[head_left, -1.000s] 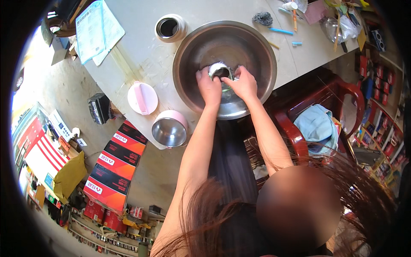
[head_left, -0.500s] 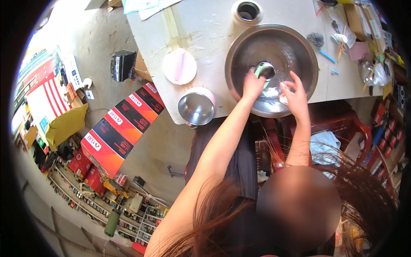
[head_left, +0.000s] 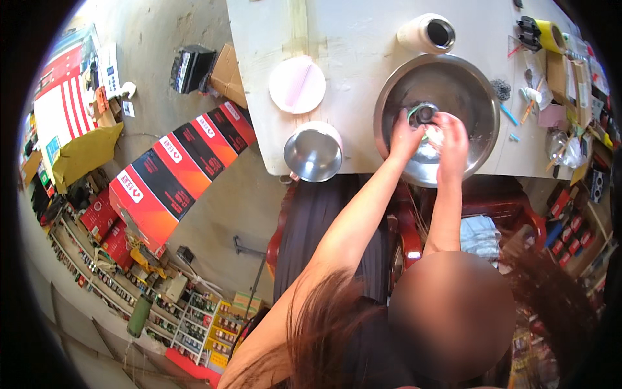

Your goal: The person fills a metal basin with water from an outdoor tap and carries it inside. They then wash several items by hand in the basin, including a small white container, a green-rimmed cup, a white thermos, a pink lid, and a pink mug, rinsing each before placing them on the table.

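A wide steel basin (head_left: 484, 91) stands on the table. Inside it my left hand (head_left: 404, 139) grips a small steel cup with a green outside (head_left: 424, 113), its dark mouth facing up. My right hand (head_left: 452, 141) is closed at the cup's right side, its fingertips by the rim. A whitish piece (head_left: 433, 135) shows between the two hands; its kind is unclear. Shiny, wet-looking metal lies below the hands. Just beyond the basin, a white flask with a dark open mouth (head_left: 424, 34) leans or tilts to the right.
Left of the basin sit a steel pot (head_left: 313, 153) and a round white lid with a pink bar (head_left: 297, 85). To the right are a steel scourer (head_left: 501, 89), a blue stick (head_left: 508, 115) and clutter. Red-black cartons (head_left: 184, 168) stand on the floor beside the table.
My right hand has moved left, from apart to against the cup, and its fingers have closed in. The view has shifted, so the tabletop things sit farther right.
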### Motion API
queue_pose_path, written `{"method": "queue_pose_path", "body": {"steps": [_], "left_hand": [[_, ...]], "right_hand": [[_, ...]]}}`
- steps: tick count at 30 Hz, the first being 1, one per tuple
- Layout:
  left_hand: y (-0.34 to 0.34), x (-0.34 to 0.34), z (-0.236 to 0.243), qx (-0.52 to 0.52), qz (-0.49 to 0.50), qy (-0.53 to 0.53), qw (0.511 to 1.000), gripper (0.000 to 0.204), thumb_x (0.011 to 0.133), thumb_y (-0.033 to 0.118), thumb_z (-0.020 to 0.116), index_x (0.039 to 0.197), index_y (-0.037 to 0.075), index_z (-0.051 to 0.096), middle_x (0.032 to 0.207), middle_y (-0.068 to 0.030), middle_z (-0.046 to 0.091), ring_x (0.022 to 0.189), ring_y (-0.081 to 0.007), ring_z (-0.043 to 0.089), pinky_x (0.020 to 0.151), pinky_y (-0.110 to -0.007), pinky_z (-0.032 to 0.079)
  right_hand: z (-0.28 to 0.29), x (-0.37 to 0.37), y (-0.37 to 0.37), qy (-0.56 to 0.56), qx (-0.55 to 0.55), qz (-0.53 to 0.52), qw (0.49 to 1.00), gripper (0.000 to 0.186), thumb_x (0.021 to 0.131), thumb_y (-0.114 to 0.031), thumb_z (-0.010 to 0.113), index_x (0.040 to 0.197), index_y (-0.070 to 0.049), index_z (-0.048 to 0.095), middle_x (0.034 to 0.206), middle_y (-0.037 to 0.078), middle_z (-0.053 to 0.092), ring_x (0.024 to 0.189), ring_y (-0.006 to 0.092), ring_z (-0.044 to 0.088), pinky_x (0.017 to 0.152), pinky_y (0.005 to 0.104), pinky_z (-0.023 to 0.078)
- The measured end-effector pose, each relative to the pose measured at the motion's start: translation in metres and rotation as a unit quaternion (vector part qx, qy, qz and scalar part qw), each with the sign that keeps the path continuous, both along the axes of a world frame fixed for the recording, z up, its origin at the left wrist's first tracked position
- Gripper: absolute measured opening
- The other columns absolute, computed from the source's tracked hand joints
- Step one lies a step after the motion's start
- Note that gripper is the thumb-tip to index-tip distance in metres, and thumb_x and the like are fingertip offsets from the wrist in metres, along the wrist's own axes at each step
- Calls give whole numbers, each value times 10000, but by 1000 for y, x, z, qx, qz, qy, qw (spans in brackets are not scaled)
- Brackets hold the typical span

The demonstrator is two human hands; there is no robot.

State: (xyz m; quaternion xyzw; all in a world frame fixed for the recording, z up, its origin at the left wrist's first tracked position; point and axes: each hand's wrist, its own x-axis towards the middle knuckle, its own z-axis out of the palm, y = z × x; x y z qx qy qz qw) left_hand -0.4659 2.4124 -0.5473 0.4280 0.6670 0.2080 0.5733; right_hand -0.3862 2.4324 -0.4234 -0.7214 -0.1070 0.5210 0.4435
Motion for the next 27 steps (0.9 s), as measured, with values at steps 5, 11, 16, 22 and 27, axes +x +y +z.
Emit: {"method": "queue_pose_path", "body": {"steps": [5, 11, 16, 22, 27], "left_hand": [[-16, 14, -3, -55, 28, 6, 998, 522, 729, 157, 710, 1174, -17, 499, 1096, -189, 614, 1043, -341, 586, 909, -420, 454], [-17, 7, -13, -112, 115, -180, 970, 351, 808, 60, 619, 1141, -8, 532, 1005, -135, 639, 878, -221, 654, 798, -327, 495], [-16, 13, -11, -117, 138, -171, 968, 240, 830, 30, 601, 1062, -18, 563, 910, -90, 644, 800, -156, 649, 758, -287, 494], [-20, 8, -17, -133, 191, -264, 936, 214, 843, 178, 652, 977, 25, 586, 915, -81, 667, 882, -143, 631, 745, -344, 494], [-11, 9, -15, -56, 169, -55, 983, 273, 838, 192, 671, 1008, 11, 559, 891, -134, 645, 843, -239, 633, 757, -367, 491]], "right_hand": [[5, -100, 8, 141, 143, 454, 868, 428, 735, -103, 704, 1121, -65, 525, 1079, 59, 523, 1065, 189, 524, 926, 314, 418], [-68, -189, 15, -124, 276, 784, 542, 287, 759, -140, 670, 1005, -41, 559, 1080, 129, 523, 1029, 304, 552, 899, 396, 475], [-92, -203, 12, -190, 293, 792, 500, 167, 807, -126, 585, 945, -32, 583, 1048, 115, 560, 1033, 267, 576, 888, 372, 484], [-2, -122, 31, 13, 226, 507, 832, 274, 807, -122, 690, 1059, -42, 620, 980, 141, 640, 930, 256, 635, 821, 345, 505], [-59, 9, -8, -476, 38, 178, 861, 368, 761, -164, 756, 1036, 2, 577, 982, 138, 594, 911, 260, 595, 805, 377, 485]]}}
